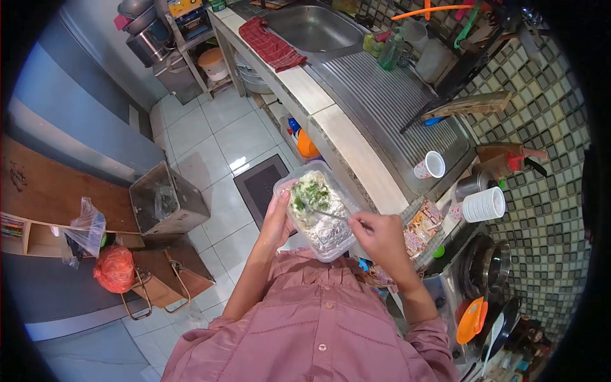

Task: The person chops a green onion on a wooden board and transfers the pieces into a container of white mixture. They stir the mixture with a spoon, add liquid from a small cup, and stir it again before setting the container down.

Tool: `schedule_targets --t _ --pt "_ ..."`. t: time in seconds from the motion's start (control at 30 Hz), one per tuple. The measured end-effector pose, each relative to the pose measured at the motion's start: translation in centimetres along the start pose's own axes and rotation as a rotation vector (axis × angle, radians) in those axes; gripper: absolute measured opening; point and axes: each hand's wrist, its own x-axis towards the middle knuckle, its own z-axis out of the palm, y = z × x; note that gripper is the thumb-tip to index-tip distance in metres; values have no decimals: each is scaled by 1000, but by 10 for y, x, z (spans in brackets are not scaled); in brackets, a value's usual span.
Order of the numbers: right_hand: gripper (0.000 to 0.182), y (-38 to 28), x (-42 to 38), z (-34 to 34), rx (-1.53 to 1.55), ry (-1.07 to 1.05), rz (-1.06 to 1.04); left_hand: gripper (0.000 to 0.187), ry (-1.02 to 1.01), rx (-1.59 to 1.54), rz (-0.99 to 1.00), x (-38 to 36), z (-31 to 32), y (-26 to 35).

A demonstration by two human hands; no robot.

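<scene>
A clear rectangular plastic container (330, 253) is held up in front of my body, tilted. My left hand (277, 219) grips its left side, with the thumb at the rim. Inside lie a white, flour-like mass (331, 232) and chopped green leaves (312, 196). My right hand (380, 239) is closed round the handle of a metal utensil (330, 214) that reaches into the mix near the greens. The utensil's tip is buried, so its shape cannot be made out.
To the right runs a counter (356, 149) with a steel sink (315, 28), a red cloth (270, 44), a paper cup (433, 165) and stacked cups (484, 205). An orange utensil (471, 320) lies by the stove. At left on the tiled floor stands a grey bin (181, 216).
</scene>
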Motion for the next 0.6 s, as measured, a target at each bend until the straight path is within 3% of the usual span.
schedule_targets --t 0.2,0.3,0.4,0.6 --pt "15 11 2 -8 -22 125 125 48 8 -9 4 1 -2 0" --pt "14 -6 -14 -20 -40 64 192 47 18 -25 21 3 -4 0" --pt "17 -13 -23 -11 -26 11 123 47 17 -33 19 5 -1 -1" --pt "18 4 6 12 -8 100 59 47 8 2 -2 4 5 -1"
